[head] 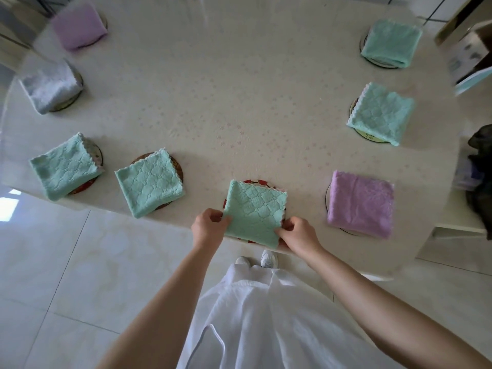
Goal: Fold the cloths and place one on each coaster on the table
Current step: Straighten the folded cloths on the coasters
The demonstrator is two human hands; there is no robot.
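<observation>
The green cloth [254, 213] between your two hands is soft and light. It bends and flops, so it will likely lose its folded shape if you lift it by one corner. It will not break, and it does not look slippery. The best places to hold it are the two corners nearest you, one in each hand, with all the layers pinched together so the fold does not fall open. Your left hand [209, 227] has its fingers curled in and pinches the near left corner between thumb and fingers. Your right hand [298, 234] is curled the same way and pinches the near right corner. Neither hand holds anything else. The cloth lies just past your fingers, flat on a red coaster [251, 181] at the edge of the table [239, 102] closest to you. A bit of the coaster's rim peeks out beyond the cloth. Out past your right hand, a purple cloth [360, 205] sits on its own coaster. Out past your left hand, a second green cloth [149, 186] does too. This cloth looks nearly in place.
</observation>
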